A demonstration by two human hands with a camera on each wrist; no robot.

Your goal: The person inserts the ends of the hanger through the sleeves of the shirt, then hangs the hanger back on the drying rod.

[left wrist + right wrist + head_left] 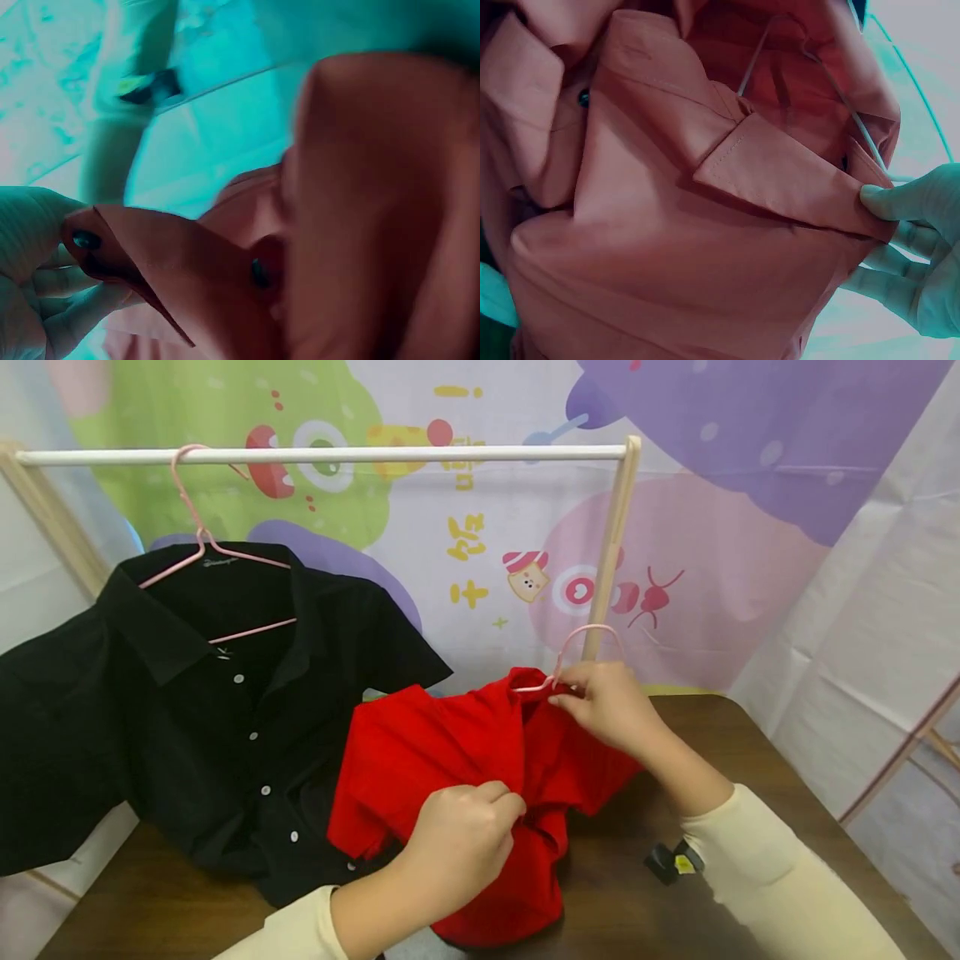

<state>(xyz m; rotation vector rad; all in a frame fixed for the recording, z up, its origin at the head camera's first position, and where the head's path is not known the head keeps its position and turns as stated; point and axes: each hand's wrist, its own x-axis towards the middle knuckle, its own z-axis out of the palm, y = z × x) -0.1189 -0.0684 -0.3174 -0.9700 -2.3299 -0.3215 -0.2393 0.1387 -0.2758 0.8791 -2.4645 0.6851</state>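
A red short-sleeved shirt (438,735) hangs over the table with a pink hanger (558,662) inside its neck. Up at the neck, my right hand (611,706) pinches the collar beside the hanger; the right wrist view shows the thumb on top of the collar flap (780,172) and fingers beneath. My left hand (467,827) holds the shirt's front lower down. In the left wrist view its fingers grip a front edge with a dark button (86,239). Cloth hides part of the hanger.
A black short-sleeved shirt (187,710) hangs on another pink hanger (197,510) from the white rail (450,454) at the left. The rack's wooden post (613,539) rises behind the red shirt. A small black object (662,863) is by the right sleeve, above the brown table (720,743).
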